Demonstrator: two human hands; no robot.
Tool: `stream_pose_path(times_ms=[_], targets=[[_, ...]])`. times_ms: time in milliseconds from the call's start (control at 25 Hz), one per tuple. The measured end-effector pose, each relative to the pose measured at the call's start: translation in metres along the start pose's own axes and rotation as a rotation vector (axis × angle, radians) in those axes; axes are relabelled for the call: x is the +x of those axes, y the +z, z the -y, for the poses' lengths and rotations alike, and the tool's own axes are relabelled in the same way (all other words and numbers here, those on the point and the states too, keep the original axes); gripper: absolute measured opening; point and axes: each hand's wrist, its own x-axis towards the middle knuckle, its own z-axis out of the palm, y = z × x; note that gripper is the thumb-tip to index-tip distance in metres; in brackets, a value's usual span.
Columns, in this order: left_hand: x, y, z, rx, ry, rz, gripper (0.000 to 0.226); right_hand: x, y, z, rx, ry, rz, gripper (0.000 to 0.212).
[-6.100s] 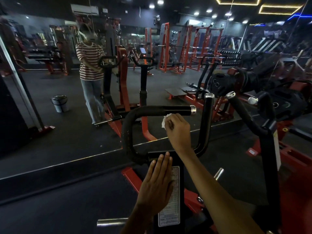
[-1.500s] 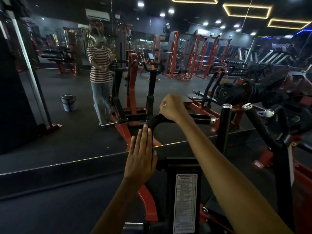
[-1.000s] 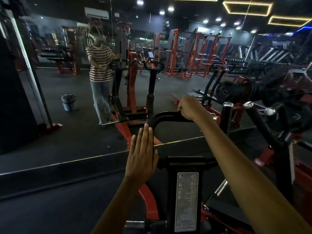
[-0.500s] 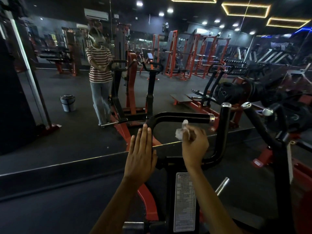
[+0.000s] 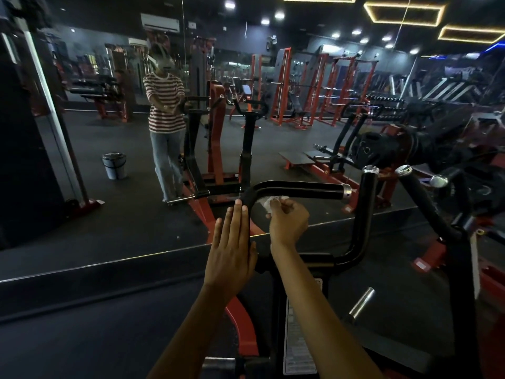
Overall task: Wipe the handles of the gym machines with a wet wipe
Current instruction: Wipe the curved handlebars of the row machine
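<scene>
Left hand (image 5: 232,250): fingers straight and together, flat against the upright bend of the black handle (image 5: 297,189). Right hand (image 5: 288,220): fingers curled, pinching the white wet wipe (image 5: 269,201) just under the handle's horizontal bar, near its bend.

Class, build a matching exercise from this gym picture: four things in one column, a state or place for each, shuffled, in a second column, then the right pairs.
Things
1. left hand
2. right hand
3. wet wipe
4. bucket

States or places
A. standing on the floor, seen in the mirror
B. flat, fingers straight, against the curved black bar
C. bunched under the horizontal handle
D. pinching something white

Pairs: 1-B, 2-D, 3-C, 4-A
</scene>
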Motion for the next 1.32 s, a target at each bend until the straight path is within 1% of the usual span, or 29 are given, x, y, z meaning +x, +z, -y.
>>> stream_pose_path(times_ms=[40,120,280,400,520,560,640,760,880,1000,1160,1320], targets=[[-0.001,0.0,0.001,0.002,0.002,0.004,0.069,-0.003,0.001,0.001,-0.077,-0.053,0.065,0.003],[0.0,0.001,0.002,0.009,0.006,0.013,0.069,-0.007,-0.001,0.004,-0.24,-0.182,0.187,0.007],[-0.001,0.001,0.0,0.002,-0.001,0.023,0.068,-0.001,-0.011,0.004,-0.427,-0.397,0.405,0.008],[-0.001,-0.001,0.001,0.0,-0.002,0.02,0.067,0.004,-0.018,0.002,-0.536,-0.495,0.54,0.009],[0.0,-0.001,0.0,0.013,0.004,0.026,0.069,0.008,-0.021,0.0,-0.604,-0.515,0.641,0.014],[0.0,-0.002,0.0,0.014,0.006,0.025,0.07,0.009,-0.023,-0.001,-0.591,-0.512,0.639,0.015],[-0.001,-0.006,0.002,0.005,0.023,0.027,0.069,0.01,-0.028,-0.004,-0.546,-0.518,0.571,0.015],[0.004,-0.023,0.017,-0.013,0.101,0.031,0.065,0.005,-0.038,-0.008,-0.532,-0.534,0.515,0.017],[0.029,-0.049,0.035,0.005,0.194,0.052,0.059,0.003,-0.048,-0.015,-0.524,-0.619,0.47,0.027],[0.085,-0.067,0.054,0.018,0.364,0.115,0.058,-0.002,-0.057,-0.014,-0.551,-0.657,0.451,0.038],[0.159,-0.068,0.064,0.109,0.655,0.182,0.058,-0.014,-0.061,-0.004,-0.58,-0.691,0.415,0.027],[0.21,-0.068,0.041,0.093,0.925,0.247,0.059,-0.019,-0.052,0.0,-0.599,-0.834,0.336,0.03]])
